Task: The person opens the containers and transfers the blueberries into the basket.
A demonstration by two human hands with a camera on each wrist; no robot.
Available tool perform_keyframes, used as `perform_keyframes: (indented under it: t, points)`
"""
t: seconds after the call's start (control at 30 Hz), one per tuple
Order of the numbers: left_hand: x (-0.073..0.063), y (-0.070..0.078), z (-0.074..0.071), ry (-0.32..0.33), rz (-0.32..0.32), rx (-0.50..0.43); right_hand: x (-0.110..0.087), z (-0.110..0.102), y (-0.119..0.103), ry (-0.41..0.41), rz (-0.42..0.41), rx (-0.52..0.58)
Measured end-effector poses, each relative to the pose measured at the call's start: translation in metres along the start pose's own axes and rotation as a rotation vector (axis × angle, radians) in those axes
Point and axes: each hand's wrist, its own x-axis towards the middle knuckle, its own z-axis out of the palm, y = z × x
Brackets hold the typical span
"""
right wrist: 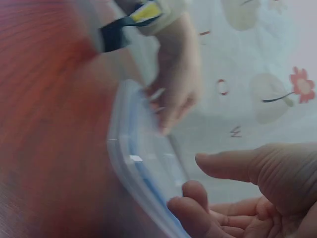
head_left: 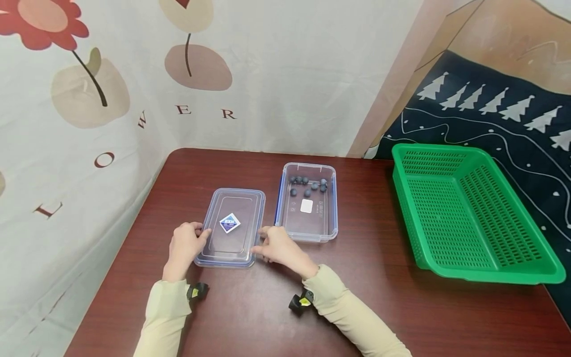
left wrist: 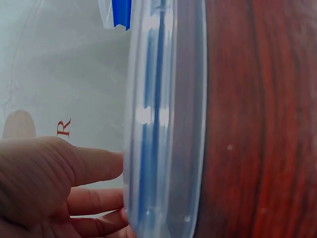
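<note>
A clear, shallow rectangular plastic lid [head_left: 218,245] with a blue inner rim and a diamond sticker [head_left: 229,223] lies on the table. My left hand [head_left: 184,248] is at its left edge, with the thumb and fingertips [left wrist: 101,199] touching the rim. On the opposite edge is my right hand [head_left: 282,249], its thumb [right wrist: 225,164] held apart from the fingers [right wrist: 192,210], which are right at the rim. To the right of the lid stands a clear plastic container [head_left: 307,228], uncovered, with several blueberries [head_left: 307,192] loose in its far half.
A large green perforated basket [head_left: 450,270] stands at the right side of the dark red-brown table [head_left: 357,297]. A pale printed cloth [head_left: 285,99] hangs behind and along the left edge. Dark fabric with white trees [head_left: 473,94] is at the back right.
</note>
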Motion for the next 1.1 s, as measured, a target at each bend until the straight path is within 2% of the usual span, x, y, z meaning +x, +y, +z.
perform_keyframes:
  t: [0.13, 0.23, 0.4, 0.5, 0.6, 0.73, 0.9, 1.1]
  points:
    - [0.0, 0.003, -0.002, 0.015, -0.003, -0.011, -0.006, -0.02, -0.008, -0.045, -0.056, 0.089]
    - [0.003, 0.008, 0.0, 0.074, 0.018, -0.044, -0.009, -0.036, -0.013, -0.049, -0.092, 0.12]
    - [0.013, 0.02, 0.005, 0.229, 0.138, -0.151, -0.004, -0.062, -0.014, 0.039, -0.155, 0.155]
    - [0.018, 0.031, 0.008, 0.276, 0.221, -0.234, 0.004, -0.075, -0.009, 0.117, -0.17, 0.183]
    - [0.021, 0.045, 0.009, 0.257, 0.256, -0.333, 0.015, -0.086, -0.002, 0.177, -0.154, 0.224]
    - [0.024, 0.064, 0.011, 0.198, 0.245, -0.439, 0.028, -0.101, 0.006, 0.226, -0.138, 0.274]
    - [0.03, 0.085, 0.019, 0.138, 0.227, -0.549, 0.044, -0.113, 0.014, 0.255, -0.09, 0.323]
    - [0.035, 0.105, 0.032, 0.041, 0.221, -0.636, 0.059, -0.122, 0.021, 0.265, -0.026, 0.382]
